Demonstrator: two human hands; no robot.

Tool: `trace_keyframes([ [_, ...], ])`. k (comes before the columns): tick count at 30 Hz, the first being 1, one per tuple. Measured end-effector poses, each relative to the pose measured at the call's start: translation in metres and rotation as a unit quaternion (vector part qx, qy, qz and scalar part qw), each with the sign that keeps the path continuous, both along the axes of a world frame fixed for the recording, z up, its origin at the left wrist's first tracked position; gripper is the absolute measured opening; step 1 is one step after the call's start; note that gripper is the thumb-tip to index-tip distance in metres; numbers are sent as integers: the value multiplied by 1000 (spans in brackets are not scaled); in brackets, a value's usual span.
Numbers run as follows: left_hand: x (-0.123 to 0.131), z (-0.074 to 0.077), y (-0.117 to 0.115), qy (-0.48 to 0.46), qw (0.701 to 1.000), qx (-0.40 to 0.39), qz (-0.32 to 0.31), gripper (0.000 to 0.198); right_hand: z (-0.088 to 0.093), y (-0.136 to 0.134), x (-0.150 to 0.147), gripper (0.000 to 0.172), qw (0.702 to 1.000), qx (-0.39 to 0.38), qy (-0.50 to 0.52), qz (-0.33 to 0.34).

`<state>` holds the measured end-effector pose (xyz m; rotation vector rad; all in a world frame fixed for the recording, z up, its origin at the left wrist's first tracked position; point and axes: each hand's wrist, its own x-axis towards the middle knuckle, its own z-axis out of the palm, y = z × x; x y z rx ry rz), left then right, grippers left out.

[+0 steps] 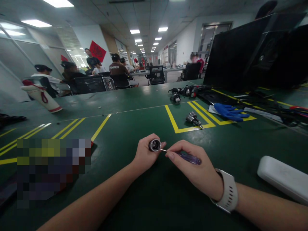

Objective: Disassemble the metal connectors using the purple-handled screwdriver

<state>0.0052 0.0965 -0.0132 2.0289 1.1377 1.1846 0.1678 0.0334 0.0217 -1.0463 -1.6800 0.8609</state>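
Note:
My left hand [145, 150] is closed around a short dark cylindrical part [154, 145] with a metal rim, its hollow end facing me. What sits deep inside that opening is too small to make out. In my right hand [192, 163] is a screwdriver [190, 158] with a translucent purple handle, held between thumb and fingers. Its thin shaft points left, and the tip is at the rim of the cylindrical part; I cannot tell whether it goes inside. Beyond my hands, several metal parts [193, 119] lie within a yellow taped outline on the green table [125, 128].
A blue-and-white glove [228, 112] lies to the right, near dark monitors [240, 54]. More tools and cables [185, 91] sit farther back. At right is a white case [284, 176]; at left, a blurred-out object [53, 170] and a white holder [43, 96]. Several people sit in the background.

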Motion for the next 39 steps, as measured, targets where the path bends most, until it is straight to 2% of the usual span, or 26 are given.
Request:
trace_keyframes([
  [9, 1, 3, -2, -2, 1000, -10, -20, 19, -5, 15, 1, 5, 998, 1, 51, 48],
  [18, 0, 3, -6, 13, 1000, 4, -17, 19, -11, 1, 4, 10, 997, 58, 34, 26],
  [29, 3, 8, -9, 3, 999, 14, -41, 21, -20, 2, 3, 14, 994, 34, 85, 54],
  [39, 3, 10, -11, 2, 1000, 4, -19, 19, -19, 2, 2, 15, 993, 44, 91, 55],
])
